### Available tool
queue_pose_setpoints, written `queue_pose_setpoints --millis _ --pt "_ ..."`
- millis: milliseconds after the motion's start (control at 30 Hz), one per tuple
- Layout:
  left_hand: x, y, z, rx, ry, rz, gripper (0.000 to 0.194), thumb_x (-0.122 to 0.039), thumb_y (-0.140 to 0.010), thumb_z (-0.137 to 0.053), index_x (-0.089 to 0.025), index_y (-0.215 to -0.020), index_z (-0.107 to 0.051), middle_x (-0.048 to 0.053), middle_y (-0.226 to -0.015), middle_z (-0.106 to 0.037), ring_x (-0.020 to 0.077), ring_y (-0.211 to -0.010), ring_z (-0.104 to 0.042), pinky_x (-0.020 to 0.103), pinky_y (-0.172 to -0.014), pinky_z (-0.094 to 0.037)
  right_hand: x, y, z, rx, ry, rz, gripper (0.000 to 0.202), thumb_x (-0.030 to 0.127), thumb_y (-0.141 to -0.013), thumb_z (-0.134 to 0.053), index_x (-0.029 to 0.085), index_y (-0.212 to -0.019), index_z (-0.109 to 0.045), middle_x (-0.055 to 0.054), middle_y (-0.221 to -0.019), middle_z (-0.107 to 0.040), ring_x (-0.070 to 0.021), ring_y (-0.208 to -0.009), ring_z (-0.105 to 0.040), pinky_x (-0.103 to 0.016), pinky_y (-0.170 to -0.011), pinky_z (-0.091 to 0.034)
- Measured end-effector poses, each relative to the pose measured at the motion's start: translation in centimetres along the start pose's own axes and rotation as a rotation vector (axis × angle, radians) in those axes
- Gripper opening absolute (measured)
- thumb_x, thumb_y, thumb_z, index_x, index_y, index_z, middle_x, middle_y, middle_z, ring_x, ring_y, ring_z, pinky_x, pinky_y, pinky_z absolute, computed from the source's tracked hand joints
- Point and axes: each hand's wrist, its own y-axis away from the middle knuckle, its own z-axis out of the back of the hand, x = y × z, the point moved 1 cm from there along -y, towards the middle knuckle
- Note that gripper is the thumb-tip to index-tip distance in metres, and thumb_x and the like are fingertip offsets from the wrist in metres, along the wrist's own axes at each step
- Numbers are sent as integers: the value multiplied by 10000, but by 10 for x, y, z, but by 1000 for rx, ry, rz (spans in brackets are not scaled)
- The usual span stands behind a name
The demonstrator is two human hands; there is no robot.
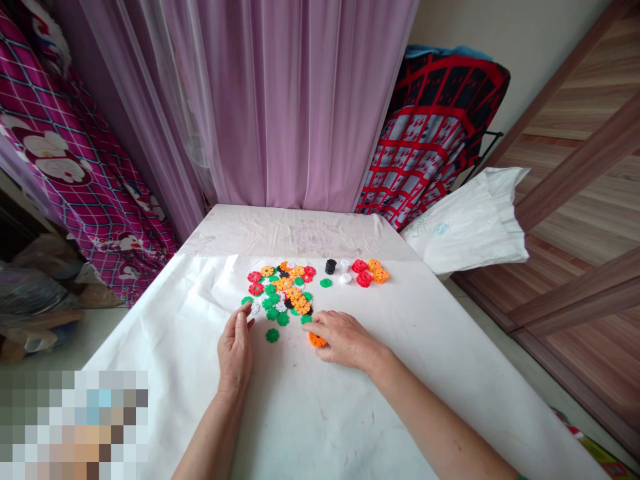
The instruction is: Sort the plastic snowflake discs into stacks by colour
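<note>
A loose pile of flower-shaped plastic discs (284,283) in green, orange, red, white and black lies on the white-covered table (190,333). My right hand (343,339) is closed on an orange flower-shaped disc (317,340) at the pile's near right side; whether more discs are under it is hidden. At the pile's left edge, my left hand (236,347) is loosely curled on its side, holding nothing I can see. Its fingertips are beside a white disc (255,309) and a green disc (247,301). Another green disc (273,335) lies alone between my hands.
Right of the pile are small stacks of black discs (331,267), white discs (345,279), red discs (364,280) and orange discs (381,275). A single green disc (326,283) is near them. A white bag (475,220) stands at the table's right edge; a purple curtain (300,100) hangs behind.
</note>
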Motion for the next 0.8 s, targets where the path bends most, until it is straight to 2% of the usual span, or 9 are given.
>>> queue_pose_setpoints --millis 167,367,567,667,800 --pt "-1 0 0 -4 -13 27 511 -633 -859 -504 -214 -1080 -696 100 -1252 -678 241 -1129 -639 408 -952 -539 3 -5 -1 50 86 -19 236 180 -831 -582 251 -1025 -696 -37 -999 -647 -176 -834 -577 -273 -703 -394" --pt "-1 0 0 -5 -12 19 502 -628 -858 -507 -212 -1065 -699 101 -1244 -681 246 -1128 -640 415 -958 -534 4 -6 -2 68 116 -20 222 194 -838 -587 237 -1031 -688 -47 -1004 -648 -182 -856 -578 -275 -712 -394" --pt "-2 1 0 -1 -10 18 513 -632 -854 -513 -205 -1071 -694 107 -1247 -681 252 -1151 -629 411 -949 -540 1 -4 11 43 20 -83 282 297 -840 -633 262 -1118 -663 -29 -1070 -656 -181 -961 -588 -270 -786 -399" --pt "-2 2 0 6 -14 13 512 -632 -860 -502 -205 -1068 -694 104 -1254 -680 248 -1158 -627 399 -944 -542 -5 -14 15 -24 9 -139 226 275 -894 -586 245 -1100 -673 -44 -1095 -664 -187 -1007 -580 -286 -831 -400" --pt "-3 1 -1 16 -17 6 522 -636 -862 -498 -204 -1078 -694 104 -1264 -676 242 -1155 -628 390 -945 -540 -5 -48 13 -101 31 -50 258 231 -941 -521 253 -1152 -669 -55 -1222 -637 -208 -1130 -524 -329 -918 -394"
